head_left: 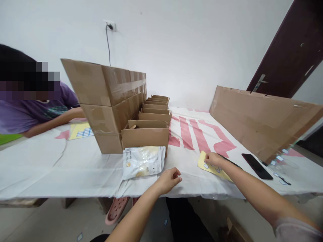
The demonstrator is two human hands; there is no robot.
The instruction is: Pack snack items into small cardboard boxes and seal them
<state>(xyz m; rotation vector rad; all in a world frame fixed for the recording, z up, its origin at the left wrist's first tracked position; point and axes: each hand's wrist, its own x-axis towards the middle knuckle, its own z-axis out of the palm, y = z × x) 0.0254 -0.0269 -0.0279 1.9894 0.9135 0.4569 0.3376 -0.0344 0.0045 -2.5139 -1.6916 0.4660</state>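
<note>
Yellow sheet (214, 169): lay touching our right hand (214, 159); whether pinched, we couldn't tell. White pouch (143, 162): sat near our left hand (168, 181), fingers loosely parted.

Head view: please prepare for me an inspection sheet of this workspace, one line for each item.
Surface: white table cover, wrinkled, with pink shapes.
Things at the hands: silver-white pouch in front of a row of open cardboard boxes; yellow sheet.
Clutter: black phone-like slab on the cover; pink shoe below the table.
Hands: left hand loosely curled, holding nothing visible; right hand on the yellow sheet, grip unclear.
Cables: one grey cable from a wall socket, lower end hidden behind stacked boxes.
Surroundings: plain wall, dark door, another person at left.
</note>
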